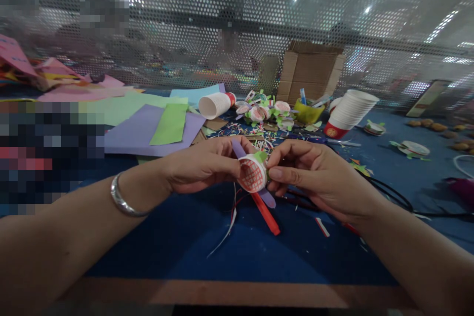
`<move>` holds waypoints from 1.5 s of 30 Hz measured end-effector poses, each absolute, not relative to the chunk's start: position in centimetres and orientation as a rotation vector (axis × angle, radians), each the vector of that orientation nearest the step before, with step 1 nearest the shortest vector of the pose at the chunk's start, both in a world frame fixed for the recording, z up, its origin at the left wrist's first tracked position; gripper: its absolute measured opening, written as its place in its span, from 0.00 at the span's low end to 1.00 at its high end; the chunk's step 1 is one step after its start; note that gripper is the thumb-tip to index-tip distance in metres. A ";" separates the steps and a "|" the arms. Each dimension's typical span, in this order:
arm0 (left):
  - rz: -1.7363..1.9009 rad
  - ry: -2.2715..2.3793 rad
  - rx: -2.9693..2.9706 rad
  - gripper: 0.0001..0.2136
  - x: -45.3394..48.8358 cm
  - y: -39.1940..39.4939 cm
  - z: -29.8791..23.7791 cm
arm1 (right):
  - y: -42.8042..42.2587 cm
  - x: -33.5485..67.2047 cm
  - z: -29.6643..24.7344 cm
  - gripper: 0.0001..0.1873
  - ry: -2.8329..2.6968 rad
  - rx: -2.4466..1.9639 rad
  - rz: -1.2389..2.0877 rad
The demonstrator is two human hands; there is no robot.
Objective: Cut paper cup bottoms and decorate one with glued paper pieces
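Note:
My left hand (pixel 207 164), with a silver bangle at the wrist, grips a small paper-cup turtle (pixel 253 175) between thumb and fingers. Its round white-rimmed face carries a red criss-cross pattern, and a green paper piece (pixel 261 156) sticks up at its edge. A purple paper strip (pixel 269 198) shows above and below it. At the turtle's right edge my right hand (pixel 311 170) is closed in a pinch, on what looks like a small green part; the fingertips hide most of it. Below on the table lies a red marker (pixel 267 216).
Coloured paper sheets (pixel 148 131) lie left. Behind my hands are a tipped paper cup (pixel 215 105), a pile of similar turtles (pixel 259 112), paper scraps, a yellow container (pixel 308 112) and stacked paper cups (pixel 350 114). Black cable (pixel 392 195) runs right; a perforated screen (pixel 207 44) stands behind.

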State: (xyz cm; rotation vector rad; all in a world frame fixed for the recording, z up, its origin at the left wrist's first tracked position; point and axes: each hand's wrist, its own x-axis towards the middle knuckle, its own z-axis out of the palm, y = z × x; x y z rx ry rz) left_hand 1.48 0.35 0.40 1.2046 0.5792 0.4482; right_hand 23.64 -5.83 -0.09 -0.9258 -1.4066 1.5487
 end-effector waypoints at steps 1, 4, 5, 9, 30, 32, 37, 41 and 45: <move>0.448 0.584 1.213 0.12 1.5 0.3 0.4 | -5.8 23.6 0.0 0.08 -1.411 -0.933 1.545; 0.448 0.600 1.232 0.13 1.4 0.3 0.3 | -5.8 23.5 0.1 0.10 -1.420 -0.945 1.547; 0.449 0.603 1.238 0.13 1.4 0.3 0.3 | -5.9 23.5 0.1 0.10 -1.424 -0.944 1.553; 0.464 0.602 1.251 0.13 1.4 0.2 0.3 | -6.0 23.3 0.2 0.11 -1.428 -0.936 1.569; 0.491 0.585 1.210 0.13 1.4 0.2 0.5 | -6.4 23.2 0.4 0.15 -1.457 -0.988 1.440; 0.488 0.583 1.203 0.13 1.4 0.1 0.5 | -6.4 23.2 0.4 0.15 -1.462 -0.981 1.434; 0.487 0.564 1.181 0.13 1.3 0.2 0.5 | -6.4 23.3 0.4 0.15 -1.445 -0.957 1.430; 0.489 0.568 1.181 0.13 1.3 0.1 0.5 | -6.4 23.2 0.3 0.14 -1.421 -0.940 1.452; 0.503 0.567 1.194 0.13 1.3 0.1 0.5 | -6.4 23.2 0.2 0.14 -1.441 -0.949 1.425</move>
